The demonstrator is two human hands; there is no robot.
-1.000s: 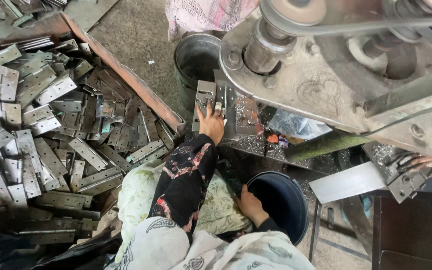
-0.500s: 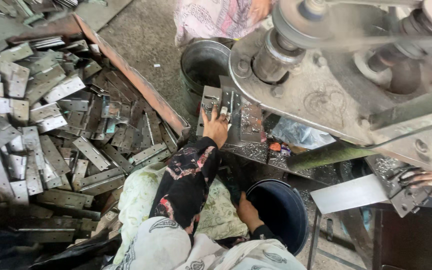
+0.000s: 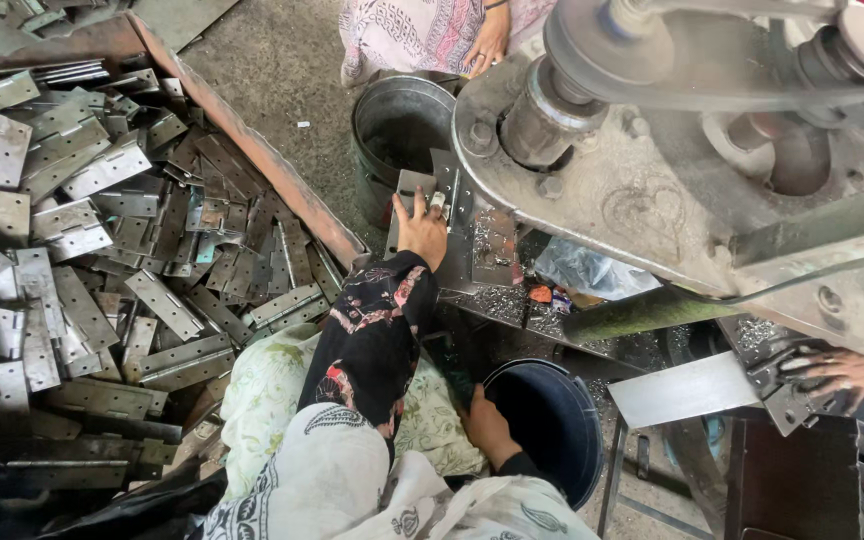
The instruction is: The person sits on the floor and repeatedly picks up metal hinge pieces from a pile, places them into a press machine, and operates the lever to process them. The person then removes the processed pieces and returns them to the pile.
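My left hand [image 3: 420, 228], in a black flowered sleeve, reaches forward to the bed of a big grey press machine [image 3: 652, 200]. Its fingers lie on a flat grey metal plate [image 3: 407, 190] held against the machine's tooling. My right hand [image 3: 487, 425] sits low by my lap, with its fingers curled over the rim of a dark blue bucket [image 3: 552, 420]. What is inside the bucket is too dark to make out.
A large heap of metal hinge plates [image 3: 102, 250] fills the left, bounded by a rusty bar [image 3: 252, 150]. A steel bucket [image 3: 402, 120] stands beyond the machine. Another person's hand [image 3: 492, 40] is at the top, and a third person's hand [image 3: 837, 372] holds metal parts at the right.
My left hand stays on the plate at the machine and my right hand stays at the bucket rim. The hand at the right has come further into view.
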